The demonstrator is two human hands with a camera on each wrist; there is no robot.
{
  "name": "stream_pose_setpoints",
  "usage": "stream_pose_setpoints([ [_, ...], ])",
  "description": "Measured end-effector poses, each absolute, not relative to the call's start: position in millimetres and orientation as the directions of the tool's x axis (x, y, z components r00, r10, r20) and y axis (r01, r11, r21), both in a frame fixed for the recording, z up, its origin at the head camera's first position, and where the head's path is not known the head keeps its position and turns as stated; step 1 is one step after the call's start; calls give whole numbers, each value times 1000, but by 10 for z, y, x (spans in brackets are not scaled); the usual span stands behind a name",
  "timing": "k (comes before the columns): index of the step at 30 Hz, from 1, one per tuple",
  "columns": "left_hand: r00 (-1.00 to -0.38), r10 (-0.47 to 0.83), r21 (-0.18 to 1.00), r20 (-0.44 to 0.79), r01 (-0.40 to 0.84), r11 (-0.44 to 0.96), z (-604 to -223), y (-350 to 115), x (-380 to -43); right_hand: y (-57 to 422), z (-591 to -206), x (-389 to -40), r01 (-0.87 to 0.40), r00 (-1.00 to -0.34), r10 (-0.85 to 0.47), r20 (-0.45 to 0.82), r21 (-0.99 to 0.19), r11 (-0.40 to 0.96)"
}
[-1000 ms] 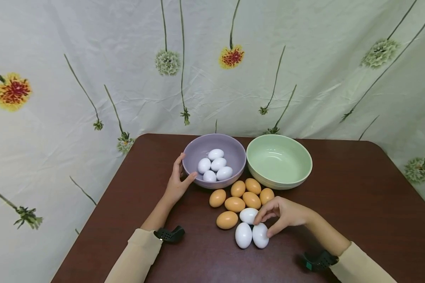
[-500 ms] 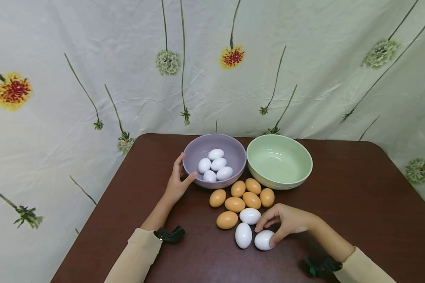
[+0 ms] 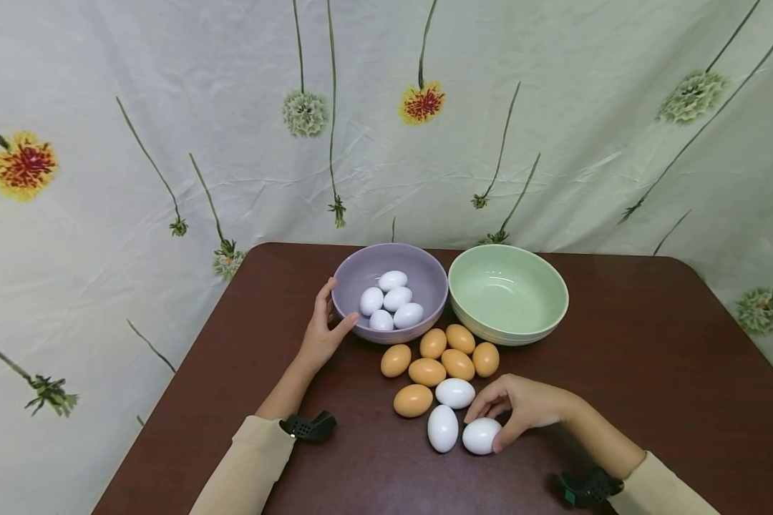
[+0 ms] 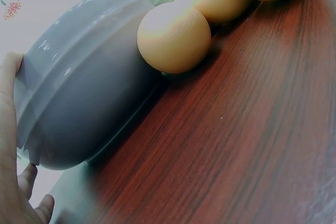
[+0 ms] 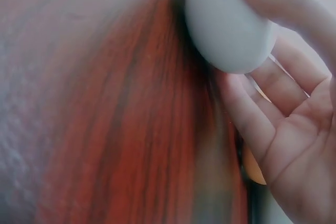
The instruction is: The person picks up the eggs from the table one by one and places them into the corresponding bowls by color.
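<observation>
My left hand (image 3: 322,336) holds the left side of a purple bowl (image 3: 434,275), its thumb at the near rim. Inside that bowl lie several white eggs (image 3: 409,315). In the left wrist view, fingers press against the outer wall of the purple bowl (image 4: 100,82). My right hand (image 3: 530,402) pinches a white egg (image 3: 479,436) between thumb and fingers, low at the table. The right wrist view has the thumb on one side of this white egg (image 5: 226,24), fingers on the other. Two more white eggs, one lying crosswise (image 3: 454,393) and one lengthwise (image 3: 443,429), rest just left of it.
A green bowl (image 3: 547,286) stands right of the purple one, with no eggs visible inside. Several brown eggs (image 3: 427,372) lie clustered in front of both bowls on the dark wooden table (image 3: 650,343). A floral cloth (image 3: 373,157) hangs behind.
The pinched white egg has turned from lengthwise to crosswise and shifted slightly right, away from the two other white eggs. My right hand moved a little with it; the left stayed put.
</observation>
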State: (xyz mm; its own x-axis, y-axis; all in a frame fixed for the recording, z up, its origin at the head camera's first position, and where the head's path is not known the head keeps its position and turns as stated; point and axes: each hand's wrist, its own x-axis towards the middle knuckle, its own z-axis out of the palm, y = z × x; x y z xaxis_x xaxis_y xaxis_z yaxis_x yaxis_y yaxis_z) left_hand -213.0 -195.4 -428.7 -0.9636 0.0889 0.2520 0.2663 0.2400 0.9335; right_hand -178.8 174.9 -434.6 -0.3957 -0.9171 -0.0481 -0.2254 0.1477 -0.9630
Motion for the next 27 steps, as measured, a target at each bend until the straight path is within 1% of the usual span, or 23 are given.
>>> stream_pose_setpoints([
  [7,-965,87,936,247,261,237,-4285,-1955,-2121,1736,-4307,-1779,-173,-405,-913,-49,-976,129],
  [19,-966,79,935,248,260,242,-4271,-1955,-2121,1689,-4058,-1931,-222,-361,-931,59,-975,24],
  [23,-966,79,935,245,257,244,-4271,-1954,-2120,1657,-3956,-1998,-237,-373,-926,63,-971,29],
  [27,-965,84,934,248,262,245,-4276,-1958,-2122,1613,-3868,-2064,-245,-389,-921,39,-967,63],
])
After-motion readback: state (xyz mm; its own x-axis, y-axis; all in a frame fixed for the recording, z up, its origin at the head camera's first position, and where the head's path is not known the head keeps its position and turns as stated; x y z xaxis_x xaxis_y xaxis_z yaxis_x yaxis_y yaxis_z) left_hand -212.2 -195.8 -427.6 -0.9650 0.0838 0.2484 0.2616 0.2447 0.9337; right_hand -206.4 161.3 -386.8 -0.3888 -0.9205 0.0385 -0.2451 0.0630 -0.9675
